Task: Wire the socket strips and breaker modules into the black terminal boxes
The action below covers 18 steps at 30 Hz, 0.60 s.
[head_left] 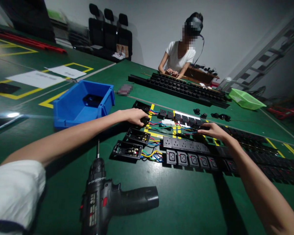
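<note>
My left hand point(136, 116) is closed on a small black end housing point(145, 121), mostly hidden under the fingers. Coloured wires point(157, 123) run right from it past a white connector block point(168, 122). Across the wires, my right hand point(212, 130) pinches the near end of a black socket strip point(203, 127), which the fingers partly cover. Closer to me lie two open black end housings with brass terminals point(137, 135) point(127, 150), wired to a strip of three-pin sockets point(183, 144) and a strip of square sockets point(182, 158).
A cordless drill point(95, 195) lies in front, bit pointing away. Left of the wiring stands a blue bin point(70, 111). Farther back, a person point(178, 55) sits behind more black strips point(181, 89), with a green basket point(247, 99) to the right.
</note>
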{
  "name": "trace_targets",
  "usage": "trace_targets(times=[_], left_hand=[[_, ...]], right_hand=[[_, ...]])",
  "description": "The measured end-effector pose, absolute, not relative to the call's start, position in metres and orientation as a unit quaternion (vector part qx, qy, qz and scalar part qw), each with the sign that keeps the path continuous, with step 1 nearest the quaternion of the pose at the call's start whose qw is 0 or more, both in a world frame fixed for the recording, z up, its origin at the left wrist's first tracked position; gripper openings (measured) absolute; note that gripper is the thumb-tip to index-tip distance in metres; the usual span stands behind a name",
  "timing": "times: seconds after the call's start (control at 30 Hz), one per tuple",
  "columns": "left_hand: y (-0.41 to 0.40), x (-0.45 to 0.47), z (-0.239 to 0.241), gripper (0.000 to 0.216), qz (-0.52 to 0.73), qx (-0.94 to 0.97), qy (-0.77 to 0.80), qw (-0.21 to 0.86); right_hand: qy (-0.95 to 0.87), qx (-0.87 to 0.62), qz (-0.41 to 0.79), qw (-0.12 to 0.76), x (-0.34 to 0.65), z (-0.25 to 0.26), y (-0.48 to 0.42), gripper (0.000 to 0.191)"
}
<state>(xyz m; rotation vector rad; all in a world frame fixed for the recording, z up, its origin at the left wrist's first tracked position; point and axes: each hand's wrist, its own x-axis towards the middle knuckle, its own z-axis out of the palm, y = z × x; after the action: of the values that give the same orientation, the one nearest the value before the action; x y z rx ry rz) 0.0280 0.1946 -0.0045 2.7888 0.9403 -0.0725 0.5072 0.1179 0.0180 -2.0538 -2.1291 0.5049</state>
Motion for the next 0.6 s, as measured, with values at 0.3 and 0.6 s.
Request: trace_targets(times=[0.3, 0.6], left_hand=[[0.224, 0.031, 0.021, 0.075, -0.087, 0.88, 0.371, 0.284], [0.229, 0.026, 0.016, 0.062, -0.133, 0.785, 0.408, 0.447]], right_hand=[[-0.68, -0.656, 0.328, -0.002, 0.502, 0.057, 0.15, 0.069], [-0.661, -0.668, 0.341, 0.0, 0.504, 0.031, 0.175, 0.074]])
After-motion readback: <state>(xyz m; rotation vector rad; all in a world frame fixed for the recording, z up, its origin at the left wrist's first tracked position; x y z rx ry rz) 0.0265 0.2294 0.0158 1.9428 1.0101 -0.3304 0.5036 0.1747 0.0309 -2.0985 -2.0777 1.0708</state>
